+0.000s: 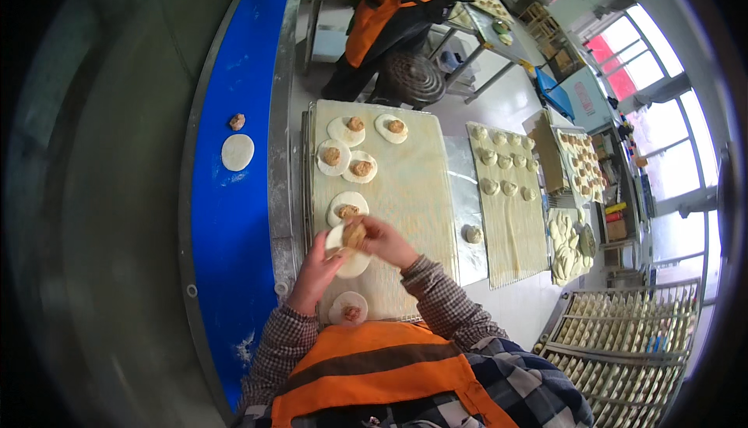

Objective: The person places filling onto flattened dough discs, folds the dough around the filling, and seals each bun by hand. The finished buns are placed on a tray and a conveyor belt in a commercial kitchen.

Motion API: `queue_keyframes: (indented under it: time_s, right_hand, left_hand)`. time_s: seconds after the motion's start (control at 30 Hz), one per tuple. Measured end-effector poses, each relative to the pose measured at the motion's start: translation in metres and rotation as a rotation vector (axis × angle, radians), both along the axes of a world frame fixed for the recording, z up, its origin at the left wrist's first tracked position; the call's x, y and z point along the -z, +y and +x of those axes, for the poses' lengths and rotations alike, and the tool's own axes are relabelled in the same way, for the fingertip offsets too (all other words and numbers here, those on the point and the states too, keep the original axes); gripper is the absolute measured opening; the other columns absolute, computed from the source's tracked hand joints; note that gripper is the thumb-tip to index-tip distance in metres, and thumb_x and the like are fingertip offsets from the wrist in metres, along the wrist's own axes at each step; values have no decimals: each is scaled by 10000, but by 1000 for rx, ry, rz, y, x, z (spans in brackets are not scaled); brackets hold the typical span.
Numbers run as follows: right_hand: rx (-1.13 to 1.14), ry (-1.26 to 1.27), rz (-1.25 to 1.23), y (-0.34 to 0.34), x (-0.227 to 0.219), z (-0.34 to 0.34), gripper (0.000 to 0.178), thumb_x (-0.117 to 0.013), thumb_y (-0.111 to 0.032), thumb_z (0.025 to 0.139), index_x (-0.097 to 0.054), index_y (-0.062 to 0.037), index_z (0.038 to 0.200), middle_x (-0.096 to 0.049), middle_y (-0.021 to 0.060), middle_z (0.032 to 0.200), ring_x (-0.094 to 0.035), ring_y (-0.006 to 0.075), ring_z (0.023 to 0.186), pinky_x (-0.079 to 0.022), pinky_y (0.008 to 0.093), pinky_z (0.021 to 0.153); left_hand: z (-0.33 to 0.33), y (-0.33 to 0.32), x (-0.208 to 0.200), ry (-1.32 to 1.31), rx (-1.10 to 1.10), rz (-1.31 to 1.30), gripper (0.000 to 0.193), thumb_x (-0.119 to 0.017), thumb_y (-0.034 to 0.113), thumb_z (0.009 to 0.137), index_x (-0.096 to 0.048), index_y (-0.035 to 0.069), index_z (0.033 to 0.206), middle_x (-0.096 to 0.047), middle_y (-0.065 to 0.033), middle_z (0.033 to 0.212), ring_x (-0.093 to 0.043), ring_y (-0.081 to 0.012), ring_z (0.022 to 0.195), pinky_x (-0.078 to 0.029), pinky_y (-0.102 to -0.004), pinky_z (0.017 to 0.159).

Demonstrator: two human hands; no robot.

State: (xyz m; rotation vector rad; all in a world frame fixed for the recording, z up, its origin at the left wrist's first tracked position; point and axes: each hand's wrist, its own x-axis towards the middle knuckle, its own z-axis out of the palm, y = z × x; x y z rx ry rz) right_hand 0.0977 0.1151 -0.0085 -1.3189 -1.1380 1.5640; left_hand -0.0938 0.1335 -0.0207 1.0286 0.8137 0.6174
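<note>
Above the near-left part of a tray, my left hand holds a flat dough round. My right hand has its fingers closed round a brown lump of filling against that round. Beneath both hands, another dough round shows in part on the tray. Just beyond them lies a filled dough round, and close to my apron sits a further round with reddish filling. Several more rounds with brown lumps, such as one dough round, rest toward the far end.
A blue conveyor belt runs along the left, bearing a dough round and a lump of filling. On the right, a second tray holds pleated buns. Another person in an orange apron stands ahead. Racked trays stand lower right.
</note>
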Motion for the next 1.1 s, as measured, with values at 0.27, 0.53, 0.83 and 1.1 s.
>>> queue_keyframes:
  time_s: [0.27, 0.53, 0.83, 1.1]
  right_hand:
    - [628, -124, 154, 92, 56, 145, 415, -619, -185, 934, -505, -86, 1321, -605, 60, 1119, -612, 145, 886, -516, 269, 766]
    - [731, -840, 213, 36, 101, 148, 479, -707, -101, 830, -535, -24, 1270, -584, 143, 1176, -638, 183, 772, -528, 304, 693]
    - [515, -653, 53, -13, 98, 120, 300, -626, -24, 855, -603, 2, 1152, -657, 96, 1036, -629, 144, 705, -507, 254, 618]
    - [234, -790, 317, -19, 64, 68, 261, -665, -10, 809, -627, -25, 1066, -639, 114, 1005, -647, 184, 706, -532, 293, 616]
  left_hand:
    - [-60, 66, 16, 406, -611, 348, 281, -569, -32, 859, -580, 41, 1130, -618, -89, 1104, -607, -162, 888, -512, -277, 694]
    - [-109, 152, 65, 1133, -376, 782, 513, -675, 92, 814, -525, 118, 1304, -543, -184, 1170, -552, -345, 1029, -472, -422, 923]
    - [-159, -3, 53, 1102, -539, 897, 426, -689, -20, 754, -592, 93, 1154, -566, -149, 1022, -570, -343, 940, -488, -428, 795]
    - [-184, -101, 56, 1159, -532, 493, 836, -767, 169, 753, -318, 47, 1447, -430, -198, 1362, -437, -375, 1237, -387, -476, 1030]
